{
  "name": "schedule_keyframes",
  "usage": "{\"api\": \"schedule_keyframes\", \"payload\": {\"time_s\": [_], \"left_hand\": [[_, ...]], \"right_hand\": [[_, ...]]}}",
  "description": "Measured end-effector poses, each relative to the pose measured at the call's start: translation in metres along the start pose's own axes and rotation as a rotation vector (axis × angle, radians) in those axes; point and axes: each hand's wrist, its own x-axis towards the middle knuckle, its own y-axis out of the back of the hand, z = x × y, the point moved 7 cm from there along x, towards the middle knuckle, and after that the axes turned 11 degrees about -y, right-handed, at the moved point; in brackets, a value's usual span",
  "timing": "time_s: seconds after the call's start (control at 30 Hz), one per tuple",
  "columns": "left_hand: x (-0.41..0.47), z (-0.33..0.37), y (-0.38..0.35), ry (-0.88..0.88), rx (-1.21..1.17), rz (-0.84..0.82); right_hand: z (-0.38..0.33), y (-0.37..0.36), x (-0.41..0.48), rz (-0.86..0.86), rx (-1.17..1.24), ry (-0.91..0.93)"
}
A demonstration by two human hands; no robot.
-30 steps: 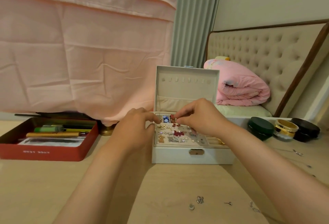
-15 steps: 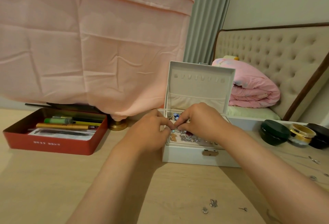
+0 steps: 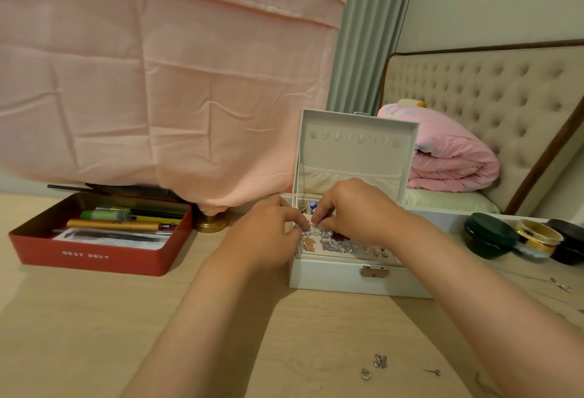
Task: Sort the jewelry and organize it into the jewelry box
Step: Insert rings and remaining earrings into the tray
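A white jewelry box [image 3: 335,277] stands open on the wooden table, its lid [image 3: 354,151] upright. Its tray holds several small silver, red, blue and tan pieces. My left hand [image 3: 268,233] and my right hand [image 3: 354,208] meet over the tray's left part, fingertips pinched together on a small silver earring [image 3: 313,223]. Loose silver earrings [image 3: 379,361] and a stud [image 3: 434,372] lie on the table near the front edge, between my forearms.
A red tin [image 3: 94,258] with pens and papers sits at the left. Round dark and gold containers [image 3: 518,236] stand to the right, with a thin chain [image 3: 559,285] near them. A pink cloth hangs behind; a gold lamp base [image 3: 211,223] stands under it.
My view shifted left, so the box appears further right. Both hands moved slightly nearer over the tray and stay pinched together on the small piece.
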Motion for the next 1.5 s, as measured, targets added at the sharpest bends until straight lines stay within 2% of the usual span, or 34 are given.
{"api": "schedule_keyframes", "payload": {"time_s": [0.23, 0.53, 0.73, 1.0, 1.4, 1.5], "left_hand": [[0.000, 0.001, -0.001, -0.024, -0.016, -0.026], [0.000, 0.001, 0.002, 0.002, 0.024, 0.017], [0.001, 0.003, 0.001, -0.034, 0.000, 0.033], [0.001, 0.007, 0.000, -0.084, -0.006, 0.026], [0.002, 0.013, -0.005, -0.120, 0.017, 0.006], [0.002, 0.013, -0.003, -0.122, 0.015, 0.031]], "right_hand": [[-0.004, 0.003, -0.001, 0.033, -0.068, 0.041], [-0.008, -0.002, 0.000, -0.062, -0.102, 0.071], [0.002, 0.003, 0.000, -0.028, 0.028, 0.009], [0.004, -0.004, -0.004, -0.069, 0.046, 0.009], [0.007, 0.000, -0.006, -0.059, 0.069, 0.005], [0.012, 0.010, -0.012, -0.017, 0.145, -0.017]]}}
